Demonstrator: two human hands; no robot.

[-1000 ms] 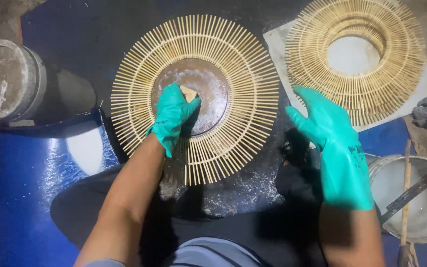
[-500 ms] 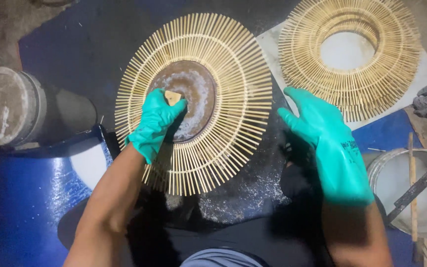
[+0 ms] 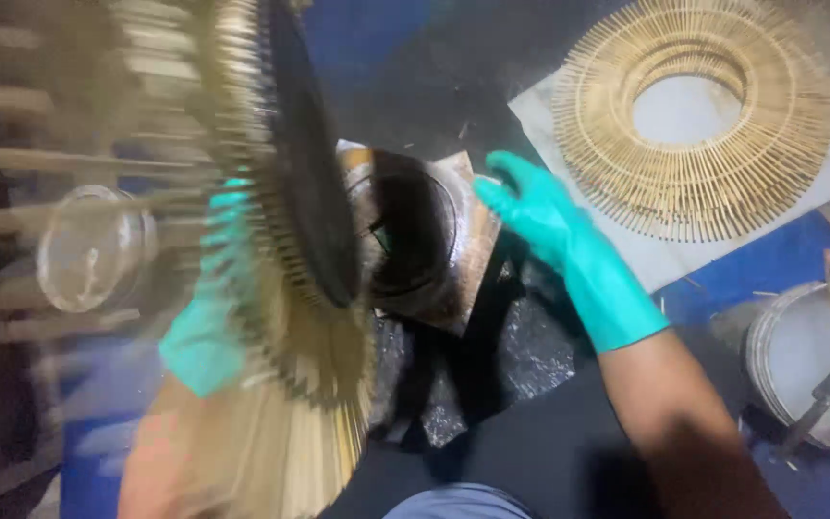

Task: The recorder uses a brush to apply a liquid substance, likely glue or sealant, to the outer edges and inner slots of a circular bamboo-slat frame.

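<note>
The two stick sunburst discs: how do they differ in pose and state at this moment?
The near sunburst disc is tipped up on edge, motion-blurred, with a dark plate filling its centre; the left hand is against it. The far sunburst ring lies flat and sharp on a pale sheet, its centre open, no hand touching it. Both are round, made of radiating pale sticks.

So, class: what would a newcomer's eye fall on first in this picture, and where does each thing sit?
The blurred sunburst disc of wooden sticks, tipped up on edge at left, with the green-gloved left hand behind it. At centre the gloved right hand hovers open above a dark round stand. A second stick ring lies flat at upper right on a pale sheet.
</note>
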